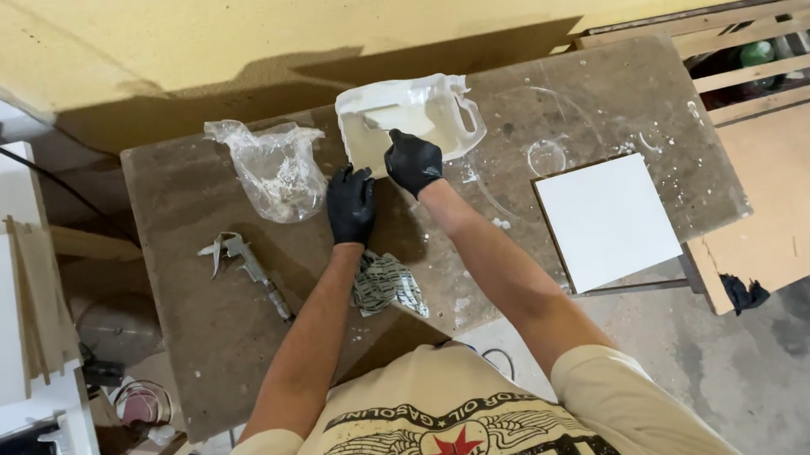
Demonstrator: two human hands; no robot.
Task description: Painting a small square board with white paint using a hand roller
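A cut-open white plastic jug (443, 96) lies on the stained worktable (201, 299), filled with white paste. My right hand (413, 160), in a black glove, reaches into the jug and grips a flat scraper (395, 116) that rests in the paste. My left hand (351, 203), also black-gloved, presses against the jug's near left edge with fingers closed against it. A white square tile (606, 220) lies on the table to the right of my right arm.
A crumpled clear plastic bag (272, 165) sits left of the jug. A metal caliper (246, 267) lies near the table's left side, a patterned rag (388, 284) between my forearms. Wooden slats (754, 60) and a plywood board (784, 210) stand right.
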